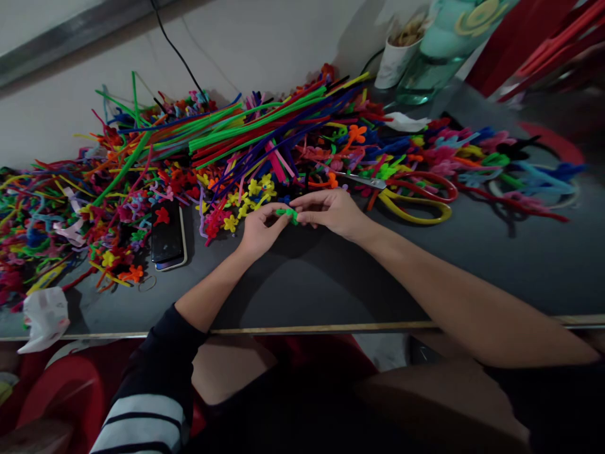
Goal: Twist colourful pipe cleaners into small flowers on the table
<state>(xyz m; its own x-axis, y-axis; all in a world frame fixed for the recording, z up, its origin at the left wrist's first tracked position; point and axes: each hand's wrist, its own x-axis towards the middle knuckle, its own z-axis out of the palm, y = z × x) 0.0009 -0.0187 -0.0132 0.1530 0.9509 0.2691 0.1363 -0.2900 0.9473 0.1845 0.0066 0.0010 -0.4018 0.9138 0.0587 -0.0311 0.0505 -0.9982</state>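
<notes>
Holds a small green fuzzy piece at centre, over the desk, between the fingertips of both hands. Grip, left hand: thumb and forefinger together, clamped on the left end of the piece. Grip, right hand: thumb and fingertips together, pinching the right end. Exact form of the piece: not discernible, partly covered by fingers.

Step in hand, by judgement: bending or twisting the piece with both hands. Next move, by judgement: calls for a steady left pinch as anchor and small, controlled turns at the right fingertips, without flattening the fuzz.

Just beyond the left hand: yellow flower shapes, loosely grouped. Near the right hand: scissors with one red and one yellow handle, lying on the desk, not held. To the left: a dark phone with a red fuzzy shape on top. Further back: long fuzzy stems, bundled across a multicoloured heap. At the right rear: a white cup beside a translucent green container.
</notes>
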